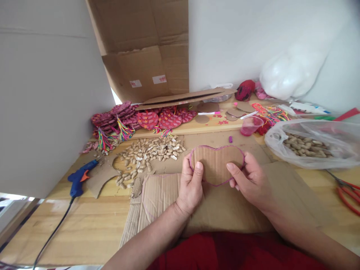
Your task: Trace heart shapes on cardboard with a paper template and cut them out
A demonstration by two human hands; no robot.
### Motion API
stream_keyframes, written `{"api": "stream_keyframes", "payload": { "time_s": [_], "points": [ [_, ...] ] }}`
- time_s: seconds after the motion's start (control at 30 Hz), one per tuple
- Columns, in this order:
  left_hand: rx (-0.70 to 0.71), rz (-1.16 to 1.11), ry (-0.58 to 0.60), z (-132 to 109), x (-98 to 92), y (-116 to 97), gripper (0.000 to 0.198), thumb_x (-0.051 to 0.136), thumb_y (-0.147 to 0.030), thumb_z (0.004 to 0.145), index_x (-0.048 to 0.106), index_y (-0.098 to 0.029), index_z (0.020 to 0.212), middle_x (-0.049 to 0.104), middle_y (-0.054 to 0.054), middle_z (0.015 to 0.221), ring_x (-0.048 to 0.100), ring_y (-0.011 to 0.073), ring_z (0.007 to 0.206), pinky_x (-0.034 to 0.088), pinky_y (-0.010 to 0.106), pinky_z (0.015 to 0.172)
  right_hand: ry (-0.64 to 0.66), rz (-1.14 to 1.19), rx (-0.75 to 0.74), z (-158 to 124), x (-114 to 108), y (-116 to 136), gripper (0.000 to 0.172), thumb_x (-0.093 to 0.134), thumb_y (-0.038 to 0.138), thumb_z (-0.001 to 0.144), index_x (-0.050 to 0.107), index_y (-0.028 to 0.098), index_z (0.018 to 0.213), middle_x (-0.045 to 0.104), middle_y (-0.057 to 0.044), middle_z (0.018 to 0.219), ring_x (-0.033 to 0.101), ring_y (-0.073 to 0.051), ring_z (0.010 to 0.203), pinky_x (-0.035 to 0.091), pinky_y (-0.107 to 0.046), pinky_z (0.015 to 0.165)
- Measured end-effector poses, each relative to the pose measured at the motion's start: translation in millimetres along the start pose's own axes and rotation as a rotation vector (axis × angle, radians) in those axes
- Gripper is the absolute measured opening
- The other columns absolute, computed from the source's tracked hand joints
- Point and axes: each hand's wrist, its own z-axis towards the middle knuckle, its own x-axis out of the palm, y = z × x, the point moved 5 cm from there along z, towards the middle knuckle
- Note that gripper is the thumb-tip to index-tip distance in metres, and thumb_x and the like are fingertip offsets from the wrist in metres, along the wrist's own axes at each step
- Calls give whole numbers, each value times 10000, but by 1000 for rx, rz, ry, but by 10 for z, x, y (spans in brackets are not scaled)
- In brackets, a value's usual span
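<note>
A cardboard heart [215, 165] with a purple line along its edge is held up in front of me. My left hand [191, 183] grips its left side, thumb on the face and fingers behind. On the right side, my right hand [247, 178] pinches it the same way. Below the heart lies a flat brown cardboard sheet [227, 210]. To its left is a corrugated cardboard piece [161, 191] with a purple outline drawn on it. A small purple cap [230, 139] sits just beyond the heart.
Peanut shells [157, 148] are scattered left of centre, near a blue glue gun [80, 178] with its cord. Decorated red pieces with tassels [160, 120] are piled behind. A plastic bag [312, 161] of peanut shells, a pink cup [251, 125] and red-handled scissors [348, 195] are on the right.
</note>
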Motion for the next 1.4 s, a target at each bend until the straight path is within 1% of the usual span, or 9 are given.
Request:
{"api": "stream_keyframes", "payload": {
  "time_s": [0.13, 0.23, 0.43, 0.63, 0.7, 0.8, 0.87, 1.07, 1.4],
  "points": [
    [-11, -38, 12, -1, 8, 5, 403, 617, -540, 1004, 588, -324, 1344, 623, 27, 1369, 579, 192, 1229, 457, 327, 1109, 8, 28, -2, -12, 10, -28, 262, 619, 469, 1008, 538, 232, 1086, 562, 70, 671, 548, -82, 456, 385, -205, 383],
    [-9, -71, 20, -4, 15, -3, 371, 621, -515, 1010, 594, -337, 1334, 628, 15, 1343, 568, 175, 1216, 466, 296, 1078, 14, 48, -3, -21, 17, -55, 267, 616, 474, 1015, 536, 232, 1095, 548, 78, 647, 546, -81, 461, 379, -193, 387],
    [-16, -79, 19, -9, 26, -26, 344, 621, -524, 1005, 617, -324, 1284, 646, 16, 1263, 585, 169, 1117, 496, 276, 1000, 20, 63, 8, -35, 19, -79, 254, 618, 472, 1022, 528, 239, 1072, 551, 82, 660, 552, -69, 468, 382, -179, 399],
    [-17, -60, 14, -8, 13, -18, 350, 620, -532, 1004, 624, -317, 1280, 654, 14, 1223, 588, 165, 1084, 501, 266, 973, 16, 73, 13, -38, 20, -88, 261, 618, 477, 1019, 523, 240, 1076, 549, 85, 660, 547, -70, 462, 385, -183, 399],
    [-17, -46, 8, -8, 4, -7, 369, 623, -541, 1000, 619, -320, 1296, 653, 14, 1244, 589, 169, 1099, 498, 276, 996, 20, 58, 13, -39, 18, -90, 258, 620, 474, 1017, 524, 241, 1071, 549, 84, 657, 551, -75, 461, 379, -188, 392],
    [-5, -45, 11, -8, 1, 2, 371, 614, -526, 1011, 600, -335, 1329, 636, 10, 1312, 580, 173, 1168, 468, 302, 1075, 18, 45, 4, -40, 10, -78, 253, 618, 471, 1016, 526, 241, 1070, 554, 78, 672, 552, -76, 460, 374, -194, 386],
    [-3, -32, 5, -8, 0, 6, 378, 613, -535, 1009, 597, -331, 1328, 641, 16, 1316, 586, 180, 1185, 459, 318, 1098, 12, 40, -2, -41, 6, -63, 249, 613, 472, 1018, 525, 242, 1058, 548, 76, 677, 550, -76, 459, 380, -198, 389],
    [9, -14, -8, -4, 16, -23, 428, 619, -588, 986, 595, -308, 1308, 655, 37, 1314, 606, 209, 1203, 474, 352, 1095, -3, 35, -4, -40, 10, -58, 258, 623, 479, 1012, 512, 246, 1033, 541, 75, 682, 545, -80, 452, 395, -213, 388],
    [-7, -15, -9, -5, 14, -18, 425, 620, -582, 988, 596, -303, 1308, 665, 38, 1287, 615, 207, 1176, 470, 354, 1095, -7, 34, 9, -53, 3, -83, 272, 625, 485, 1015, 516, 245, 1082, 539, 80, 660, 550, -82, 459, 403, -204, 397]
  ]
}}
